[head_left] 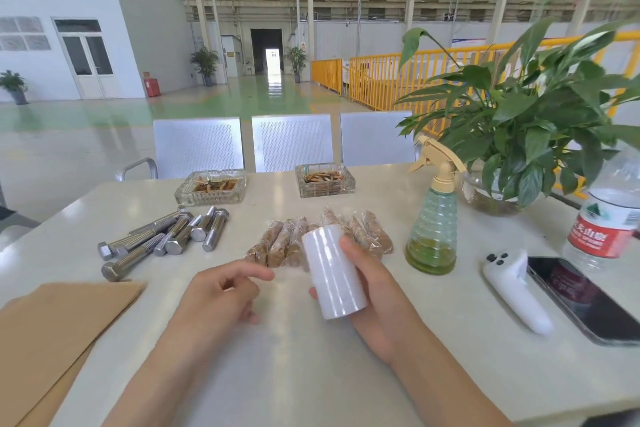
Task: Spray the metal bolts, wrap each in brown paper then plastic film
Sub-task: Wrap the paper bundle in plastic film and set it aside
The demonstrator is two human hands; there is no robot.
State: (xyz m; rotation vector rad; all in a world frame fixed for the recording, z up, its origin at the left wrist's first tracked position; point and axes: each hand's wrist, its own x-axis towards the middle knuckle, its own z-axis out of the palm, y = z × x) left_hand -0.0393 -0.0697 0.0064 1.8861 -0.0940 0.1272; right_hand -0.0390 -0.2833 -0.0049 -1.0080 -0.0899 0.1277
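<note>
My right hand (372, 282) grips a white roll of plastic film (332, 270) above the table's middle, tilted slightly left. My left hand (221, 291) hovers just left of the roll with its fingers loosely curled and the forefinger pointing toward it; whether it pinches a film edge is unclear. Behind the roll lie several wrapped bolts (287, 241) in brown paper under film. Several bare metal bolts (162, 239) are piled at the left. Sheets of brown paper (59, 329) lie at the near left edge. A green spray bottle (433, 229) stands to the right.
Two glass ashtrays (211, 185) (325, 179) sit at the table's far side. At the right are a potted plant (519, 135), a water bottle (609, 218), a phone (585, 298) and a white controller (516, 291). Metal chairs (291, 140) stand behind the table.
</note>
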